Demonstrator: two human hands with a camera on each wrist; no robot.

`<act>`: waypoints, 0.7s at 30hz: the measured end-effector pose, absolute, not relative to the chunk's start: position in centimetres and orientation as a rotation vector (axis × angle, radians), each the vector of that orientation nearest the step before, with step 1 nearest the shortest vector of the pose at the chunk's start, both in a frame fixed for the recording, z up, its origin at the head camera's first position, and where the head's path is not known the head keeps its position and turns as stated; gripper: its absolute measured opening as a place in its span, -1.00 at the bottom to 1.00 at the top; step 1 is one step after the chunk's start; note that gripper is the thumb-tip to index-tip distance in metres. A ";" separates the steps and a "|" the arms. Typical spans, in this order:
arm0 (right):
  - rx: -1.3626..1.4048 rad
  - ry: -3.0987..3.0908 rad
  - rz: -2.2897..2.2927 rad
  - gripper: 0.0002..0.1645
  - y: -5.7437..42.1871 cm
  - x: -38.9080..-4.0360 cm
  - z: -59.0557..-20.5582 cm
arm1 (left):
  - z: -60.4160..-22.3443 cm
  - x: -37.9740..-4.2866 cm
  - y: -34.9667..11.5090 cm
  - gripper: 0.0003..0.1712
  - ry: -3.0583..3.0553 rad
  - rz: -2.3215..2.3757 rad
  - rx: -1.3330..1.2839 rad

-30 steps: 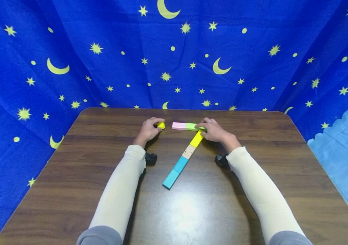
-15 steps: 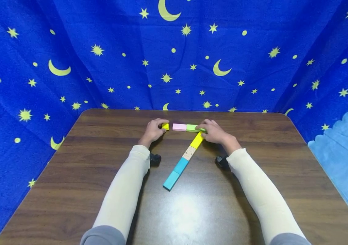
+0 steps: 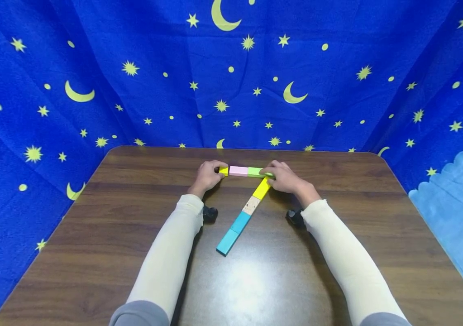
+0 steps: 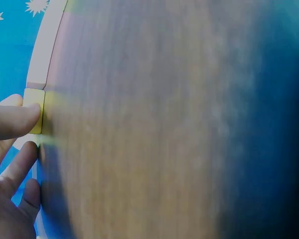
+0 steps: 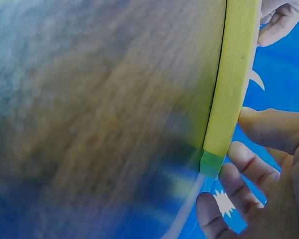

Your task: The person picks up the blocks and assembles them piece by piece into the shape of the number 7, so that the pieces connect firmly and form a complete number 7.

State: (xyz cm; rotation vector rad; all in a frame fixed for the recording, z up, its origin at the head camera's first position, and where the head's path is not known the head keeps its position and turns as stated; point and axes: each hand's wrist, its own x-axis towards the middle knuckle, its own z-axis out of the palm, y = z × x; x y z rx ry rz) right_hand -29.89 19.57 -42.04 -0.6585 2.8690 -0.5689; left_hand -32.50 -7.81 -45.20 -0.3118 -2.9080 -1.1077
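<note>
Between thumb and fingers, my left hand [image 3: 208, 176] pinches a small yellow block [image 3: 224, 171], right at the left end of a pink block [image 3: 238, 171]. A light green block [image 3: 254, 172] continues that row to the right. My right hand [image 3: 284, 177] holds the green block's right end, covering part of it. In the right wrist view, the fingertips [image 5: 241, 159] lie at the green end, beside a longer yellow block [image 5: 231, 74]. That yellow block starts a slanting row toward me, followed by a speckled tan block [image 3: 251, 205] and two blue blocks [image 3: 234, 231].
The blocks lie on a brown wood-grain table [image 3: 133, 253], nearer its far edge. A blue cloth [image 3: 166, 99] with moons and stars hangs behind and at the sides. Dark wrist cameras [image 3: 210, 214] sit under both wrists, close above the tabletop.
My left hand has moved right with the small yellow block, bringing it up to the pink block. The right hand has stayed in place at the green block.
</note>
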 end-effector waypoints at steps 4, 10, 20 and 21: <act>-0.658 2.866 -0.569 -0.52 19.7 -29.9 -42.0 | -45.2 -32.6 -7.4 -0.60 -2.892 -1.107 -0.337; -0.658 2.868 -0.554 -0.52 19.7 -29.9 -42.0 | -45.0 -32.4 -7.1 -0.59 -2.909 -1.121 -0.320; -0.677 2.881 -0.536 -0.52 19.5 -29.8 -41.9 | -45.1 -32.4 -7.1 -0.61 -2.888 -1.085 -0.330; -0.677 2.883 -0.537 -0.53 19.6 -29.7 -41.9 | -45.1 -32.4 -7.1 -0.61 -2.890 -1.083 -0.328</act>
